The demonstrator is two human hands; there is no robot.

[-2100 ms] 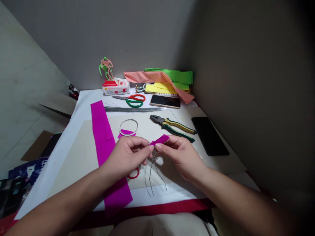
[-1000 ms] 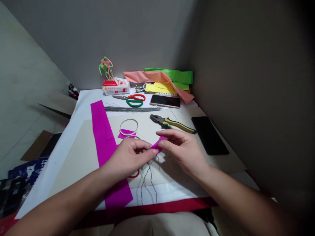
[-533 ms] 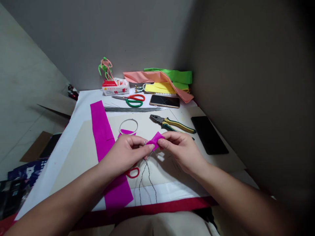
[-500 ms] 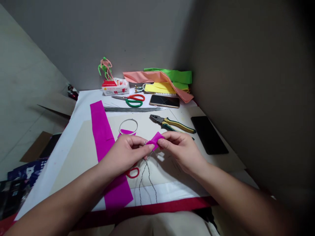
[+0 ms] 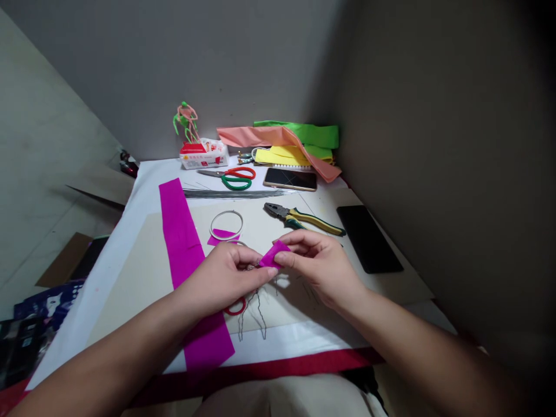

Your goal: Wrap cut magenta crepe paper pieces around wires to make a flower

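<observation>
Between my two hands is a small piece of magenta crepe paper [image 5: 274, 255], pinched at both sides. My left hand [image 5: 232, 267] is closed on the twisted wire figure [image 5: 259, 307], with its thumb at the paper's lower left edge. Two thin wire legs hang below that hand. My right hand [image 5: 319, 263] pinches the right part of the paper between thumb and fingers. The upper part of the wire figure is mostly hidden by my fingers. Under my left forearm lies a long magenta strip [image 5: 180, 231], and red scissor handles [image 5: 236, 306] show beside it.
Beyond my hands lie pliers [image 5: 304, 219], a metal ring [image 5: 226, 225] over a magenta scrap, and red-and-green scissors [image 5: 234, 178]. A bundle of wires [image 5: 230, 194], a phone [image 5: 290, 179], folded coloured paper [image 5: 299, 145] and a tissue pack [image 5: 204, 155] sit farther back. At right is a black slab [image 5: 369, 238].
The wire legs have swung up and to the left as my left hand turned the figure. The magenta piece has tilted and sits slightly lower between my fingers.
</observation>
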